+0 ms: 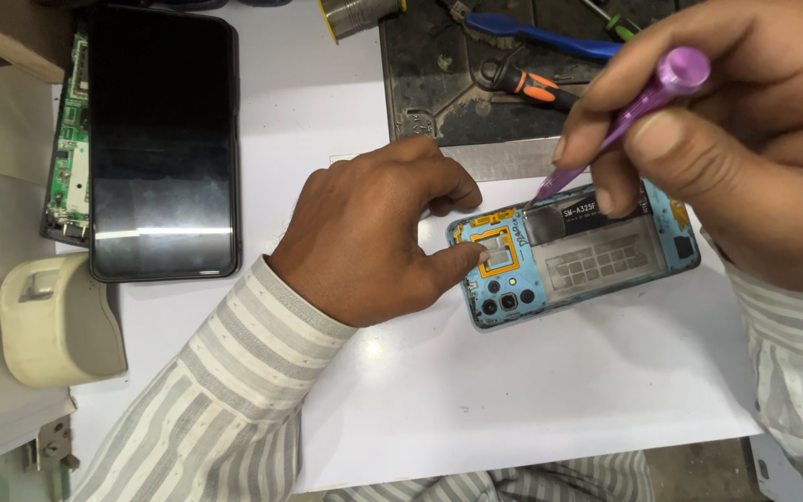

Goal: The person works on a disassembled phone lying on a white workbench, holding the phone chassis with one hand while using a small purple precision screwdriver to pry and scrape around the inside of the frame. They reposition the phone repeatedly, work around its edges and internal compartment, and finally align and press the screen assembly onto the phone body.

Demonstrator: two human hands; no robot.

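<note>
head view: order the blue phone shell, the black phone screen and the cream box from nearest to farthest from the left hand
1. blue phone shell: touched by the left hand, just to its right.
2. black phone screen: upper left.
3. cream box: far left edge.

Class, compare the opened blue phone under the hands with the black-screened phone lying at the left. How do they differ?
1. The blue phone shows its inner parts and camera lenses; the black phone shows only a dark glass screen.
2. The blue phone lies slantwise across the white sheet; the black phone lies lengthwise, away from the person.
3. The left hand presses the blue phone and the right hand works it with a purple screwdriver; the black phone is untouched.
Both lie flat.
</note>
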